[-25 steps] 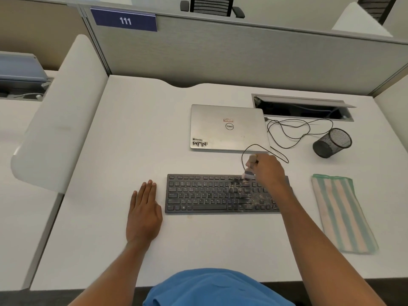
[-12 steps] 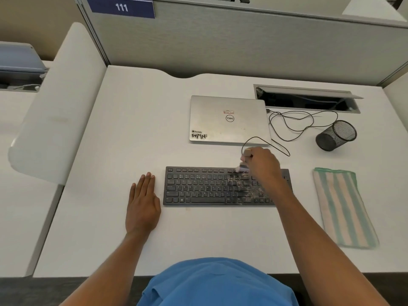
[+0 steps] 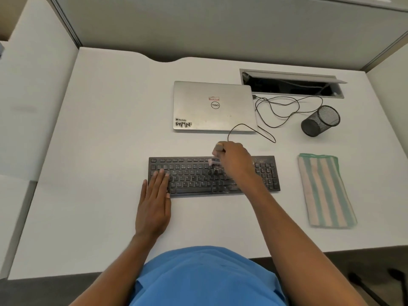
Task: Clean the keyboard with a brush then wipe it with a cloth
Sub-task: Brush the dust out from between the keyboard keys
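Blue fabric of the person's shirt (image 3: 205, 277) fills the near edge. Beyond it, on the white bench (image 3: 99, 151), the left hand (image 3: 154, 206) lies flat. Its fingers (image 3: 160, 182) are straight and together, and their tips rest on the left end of the flat black keyboard (image 3: 194, 180). The keyboard sits across the middle of the bench, its right part speckled with pale dust.

The right hand (image 3: 235, 161) is over the keyboard's far edge, right of centre, with its fingers curled round a small tan-handled brush (image 3: 219, 147). The handle end sticks out on the far side of the fist, and the pale bristles meet the top key rows just left of the knuckles.

To the right, well apart from both hands, lies a folded cloth with green and pale pink stripes (image 3: 326, 191). Farther back, a closed silver laptop (image 3: 212, 107) shows the Dell logo and a sticker reading "WMN" at its near left corner. It also carries a red and white label too small to read. A thin black cable (image 3: 276, 107) loops on the bench from the laptop's right side, near a black wire-mesh cup (image 3: 321, 121). An open grey cable hatch (image 3: 291, 83) is set in the bench beyond.
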### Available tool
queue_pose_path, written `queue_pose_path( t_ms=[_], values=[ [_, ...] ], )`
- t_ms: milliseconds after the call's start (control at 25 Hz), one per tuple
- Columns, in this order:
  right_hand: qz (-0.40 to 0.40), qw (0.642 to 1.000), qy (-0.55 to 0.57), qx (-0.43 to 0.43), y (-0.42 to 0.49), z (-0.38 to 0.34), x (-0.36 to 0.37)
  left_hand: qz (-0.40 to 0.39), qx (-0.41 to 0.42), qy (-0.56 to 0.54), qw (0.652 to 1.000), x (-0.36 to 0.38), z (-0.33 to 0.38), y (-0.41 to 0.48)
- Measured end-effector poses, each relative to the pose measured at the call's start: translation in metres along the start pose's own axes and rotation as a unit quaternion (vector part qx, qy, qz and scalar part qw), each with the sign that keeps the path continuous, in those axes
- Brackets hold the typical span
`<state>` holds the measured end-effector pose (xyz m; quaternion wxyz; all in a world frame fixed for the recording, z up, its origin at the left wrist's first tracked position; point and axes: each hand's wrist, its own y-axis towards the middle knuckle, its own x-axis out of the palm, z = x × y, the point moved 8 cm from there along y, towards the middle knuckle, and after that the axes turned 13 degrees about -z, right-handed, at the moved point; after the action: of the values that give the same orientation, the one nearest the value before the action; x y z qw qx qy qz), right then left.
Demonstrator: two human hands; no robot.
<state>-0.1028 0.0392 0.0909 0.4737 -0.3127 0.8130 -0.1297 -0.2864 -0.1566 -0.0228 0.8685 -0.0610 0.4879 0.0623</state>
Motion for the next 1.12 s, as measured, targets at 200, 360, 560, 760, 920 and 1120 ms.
queue_pose_path(
  t_ms=[200, 360, 560, 760, 920, 1120],
  values=[
    [0.070, 0.996, 0.008, 0.061, -0.010, 0.039, -0.034, -0.035, -0.025, 0.065, 0.997, 0.011, 0.000, 0.006],
    [0.026, 0.999, 0.021, -0.013, -0.008, 0.002, -0.005, -0.045, -0.025, 0.060, 0.997, 0.014, -0.001, 0.007],
    [0.008, 1.000, 0.004, -0.018, -0.011, -0.001, 0.009, -0.046, -0.029, 0.051, 0.997, 0.013, -0.002, 0.007],
    [0.067, 0.995, 0.064, 0.033, -0.018, 0.023, -0.014, -0.039, -0.027, 0.042, 0.998, 0.012, -0.003, 0.006],
    [0.010, 0.997, 0.073, -0.032, -0.019, -0.012, 0.015, -0.043, -0.031, 0.043, 0.998, 0.013, -0.003, 0.006],
    [0.016, 0.999, 0.022, -0.023, -0.024, -0.009, 0.022, -0.045, -0.029, 0.045, 0.998, 0.015, -0.005, 0.006]
  ],
)
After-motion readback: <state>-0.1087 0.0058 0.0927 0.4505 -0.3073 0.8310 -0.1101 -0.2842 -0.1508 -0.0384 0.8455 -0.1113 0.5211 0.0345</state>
